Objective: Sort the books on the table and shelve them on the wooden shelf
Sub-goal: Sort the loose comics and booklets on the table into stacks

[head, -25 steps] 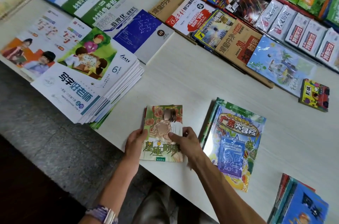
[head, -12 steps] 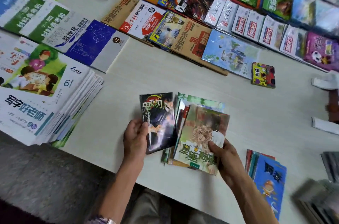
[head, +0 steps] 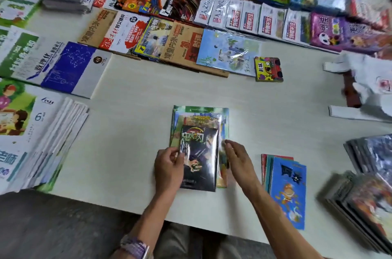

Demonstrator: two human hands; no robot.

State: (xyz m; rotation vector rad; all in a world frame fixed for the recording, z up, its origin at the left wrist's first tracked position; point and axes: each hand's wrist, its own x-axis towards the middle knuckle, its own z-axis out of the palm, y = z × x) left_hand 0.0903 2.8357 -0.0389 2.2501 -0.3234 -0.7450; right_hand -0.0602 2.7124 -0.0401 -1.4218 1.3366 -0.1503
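A dark manga volume [head: 200, 156] in shiny wrap lies on top of a small pile of colourful books [head: 201, 114] near the front edge of the pale table [head: 131, 131]. My left hand [head: 169, 166] pinches the manga's left edge. My right hand [head: 238, 160] hovers at the pile's right edge with fingers apart, holding nothing. No wooden shelf is in view.
A stack with a blue comic [head: 288, 188] on top lies right of the pile. Dark stacks [head: 364, 193] sit at far right, white workbook stacks [head: 48, 139] at left. Rows of books [head: 186, 46] fill the back, with a small green booklet [head: 268, 68] in front.
The dark manga moved from beside the pile onto its top, covering the green-and-tan book my right hand had laid there. My right hand let go. The camera shifted right.
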